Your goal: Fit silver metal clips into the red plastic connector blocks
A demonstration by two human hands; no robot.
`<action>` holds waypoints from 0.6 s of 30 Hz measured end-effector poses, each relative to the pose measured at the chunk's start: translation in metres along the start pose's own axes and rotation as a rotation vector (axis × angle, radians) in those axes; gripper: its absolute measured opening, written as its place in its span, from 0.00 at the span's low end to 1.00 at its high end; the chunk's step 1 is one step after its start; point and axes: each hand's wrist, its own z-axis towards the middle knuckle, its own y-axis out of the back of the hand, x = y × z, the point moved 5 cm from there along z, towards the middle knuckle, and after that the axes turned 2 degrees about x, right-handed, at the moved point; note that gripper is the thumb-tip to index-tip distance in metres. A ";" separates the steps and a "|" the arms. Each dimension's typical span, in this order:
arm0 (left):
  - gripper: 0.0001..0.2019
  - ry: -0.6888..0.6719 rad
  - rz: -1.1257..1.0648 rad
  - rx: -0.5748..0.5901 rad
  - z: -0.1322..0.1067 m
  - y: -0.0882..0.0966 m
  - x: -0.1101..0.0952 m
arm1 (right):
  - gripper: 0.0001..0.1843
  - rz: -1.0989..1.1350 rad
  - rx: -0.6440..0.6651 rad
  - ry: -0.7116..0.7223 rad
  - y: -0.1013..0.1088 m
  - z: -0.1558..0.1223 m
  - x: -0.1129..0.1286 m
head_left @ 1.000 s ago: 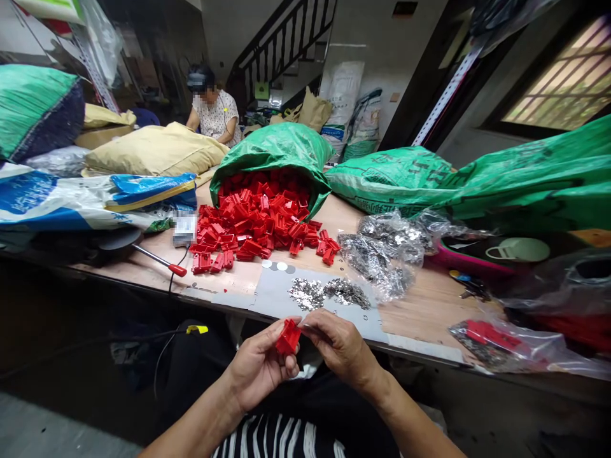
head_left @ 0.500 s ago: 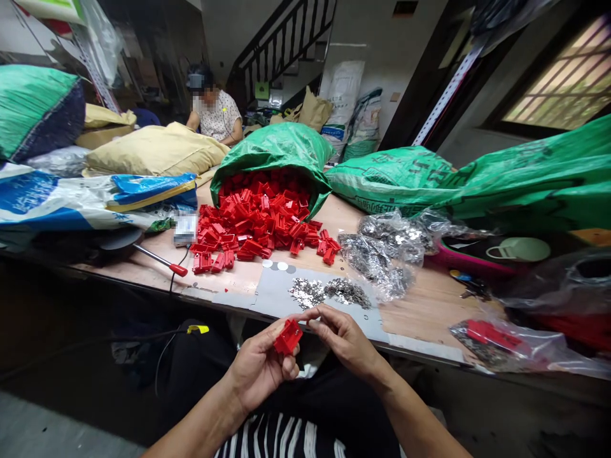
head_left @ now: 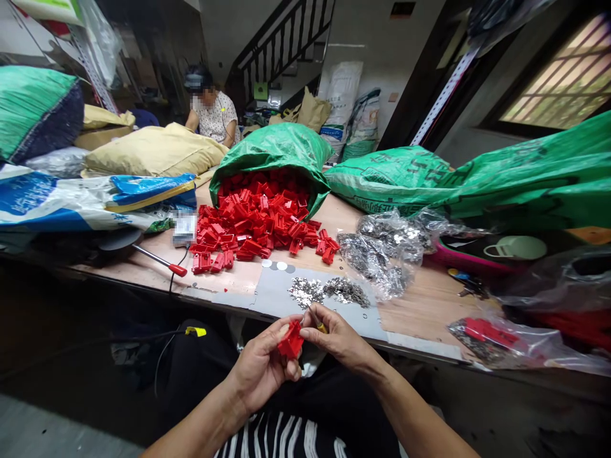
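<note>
The left hand point(head_left: 267, 359) is clamped on a red plastic part point(head_left: 290, 341), held over the lap point(head_left: 338, 394) just short of the table edge point(head_left: 422, 345), while the right hand point(head_left: 341, 337), close beside it, pinches a slim yellow-handled tool point(head_left: 321, 327) (whether its tip touches the part cannot be told). Beyond the hands, small metal pieces point(head_left: 305, 292) lie in two adjoining heaps on a grey sheet point(head_left: 273, 291); further back, loose red parts point(head_left: 252, 222) spill from a green sack point(head_left: 277, 143), with clear bags point(head_left: 377, 264) of metal pieces to the right.

Workshop: sacks point(head_left: 272, 143), heaped red parts point(head_left: 260, 219)
</note>
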 end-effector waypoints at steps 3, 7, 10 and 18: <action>0.15 0.001 0.046 0.010 0.000 0.001 0.001 | 0.21 0.068 0.058 -0.028 -0.002 0.002 -0.003; 0.15 0.011 0.086 0.019 0.002 0.006 0.003 | 0.23 0.129 0.087 -0.047 -0.006 0.003 -0.006; 0.17 0.017 0.180 -0.014 0.004 0.013 0.003 | 0.23 0.146 0.051 -0.058 -0.007 0.001 -0.011; 0.17 -0.519 1.180 -0.117 -0.003 0.014 -0.019 | 0.23 0.263 -0.125 -0.152 -0.008 -0.015 -0.039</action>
